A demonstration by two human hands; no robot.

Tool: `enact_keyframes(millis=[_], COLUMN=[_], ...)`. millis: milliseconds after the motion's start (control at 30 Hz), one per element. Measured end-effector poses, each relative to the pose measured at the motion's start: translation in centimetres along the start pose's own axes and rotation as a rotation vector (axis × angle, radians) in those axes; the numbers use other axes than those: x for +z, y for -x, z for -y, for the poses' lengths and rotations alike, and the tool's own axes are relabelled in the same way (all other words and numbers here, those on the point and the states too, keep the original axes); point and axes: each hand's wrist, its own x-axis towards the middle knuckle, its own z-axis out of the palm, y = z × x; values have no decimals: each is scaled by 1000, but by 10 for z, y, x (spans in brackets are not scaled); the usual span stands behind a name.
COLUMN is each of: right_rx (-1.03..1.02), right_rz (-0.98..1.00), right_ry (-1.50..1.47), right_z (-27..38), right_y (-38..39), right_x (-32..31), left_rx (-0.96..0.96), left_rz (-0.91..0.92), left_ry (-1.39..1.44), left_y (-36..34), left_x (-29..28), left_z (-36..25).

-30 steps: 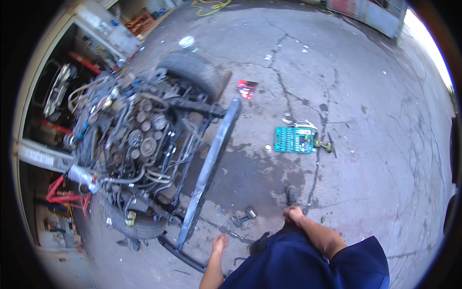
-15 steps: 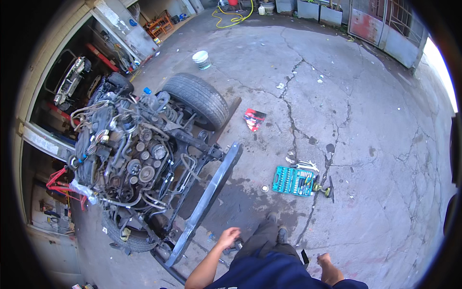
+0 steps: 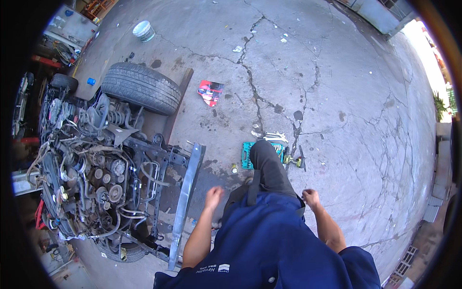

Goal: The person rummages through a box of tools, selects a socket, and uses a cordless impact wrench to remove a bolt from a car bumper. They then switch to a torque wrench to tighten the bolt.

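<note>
My left hand [image 3: 214, 196] hangs in the air between the bumper beam [image 3: 186, 202] and my leg, smeared by motion. I see nothing in it, but its fingers are unclear. By my right thigh, my right hand [image 3: 311, 197] has its fingers curled in, with nothing visible inside. Neither hand touches a tool. Ahead on the concrete lies an open teal socket set case [image 3: 247, 156], partly covered by my raised knee. Beside it sit a yellow-green and black cordless power tool [image 3: 293, 161] and several wrenches [image 3: 275, 137].
A stripped vehicle front with an exposed engine [image 3: 108, 180] fills the left side, its big tire [image 3: 140, 87] beyond. A red printed sheet [image 3: 210, 92], a small round can [image 3: 234, 169] and a white bucket [image 3: 144, 31] stand or lie on the cracked floor.
My view has shifted forward and to the right, toward the socket set case. One knee has come up in front of the case. My right hand has swung forward beside my thigh.
</note>
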Motion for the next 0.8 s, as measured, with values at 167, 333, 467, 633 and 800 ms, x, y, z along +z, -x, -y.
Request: enact_keyframes(millis=[167, 333, 467, 633, 800], right_rx=[306, 392, 288, -876, -1028], right_rz=[203, 622, 694, -105, 246], right_ry=[331, 847, 919, 837, 169], right_z=[5, 113, 312, 724, 1035], right_y=[-40, -194, -372, -533, -508], right_x=[-28, -58, -41, 21, 115], left_rx=[162, 90, -312, 82, 392], left_rz=[120, -81, -92, -217, -313], left_ry=[112, -59, -435, 188, 499], left_y=[-85, -204, -246, -322, -384], left_x=[39, 41, 14, 5, 3], left_z=[-154, -181, -227, -420, -578])
